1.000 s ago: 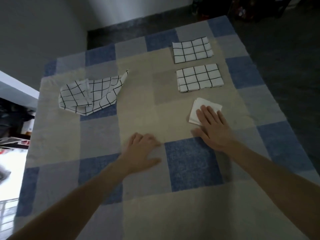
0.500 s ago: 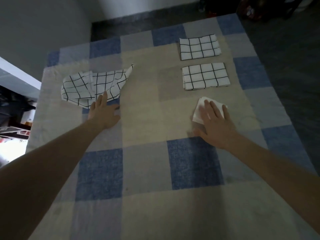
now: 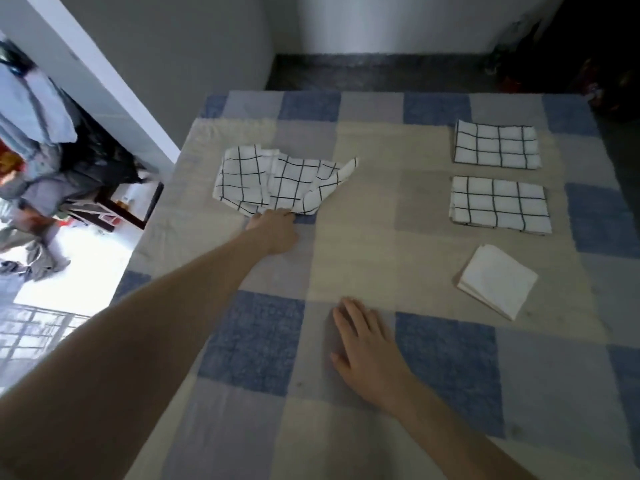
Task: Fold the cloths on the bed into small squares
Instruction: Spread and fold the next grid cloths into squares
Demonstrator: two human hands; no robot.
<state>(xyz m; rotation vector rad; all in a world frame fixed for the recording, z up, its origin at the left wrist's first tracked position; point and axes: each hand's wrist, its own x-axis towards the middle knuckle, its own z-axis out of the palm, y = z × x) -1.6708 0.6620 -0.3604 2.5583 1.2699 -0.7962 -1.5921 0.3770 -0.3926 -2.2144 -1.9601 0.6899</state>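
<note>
A crumpled white cloth with a black grid (image 3: pixel 277 183) lies at the far left of the bed. My left hand (image 3: pixel 275 230) reaches to its near edge, the fingertips pinching or touching the hem. Two folded grid cloths lie at the right, one far (image 3: pixel 497 148) and one nearer (image 3: pixel 498 204). A small folded plain white cloth (image 3: pixel 497 280) sits in front of them, untouched. My right hand (image 3: pixel 369 355) rests flat on the bedspread, fingers together, holding nothing.
The bed carries a checked blue, grey and beige cover (image 3: pixel 363 258). Its left edge drops to a bright floor with clothes and clutter (image 3: pixel 38 174). A grey wall and dark floor lie beyond the far edge.
My right hand has left the plain white folded cloth and moved left and nearer on the cover. My left hand has reached further to the crumpled cloth's edge. The view has swung left.
</note>
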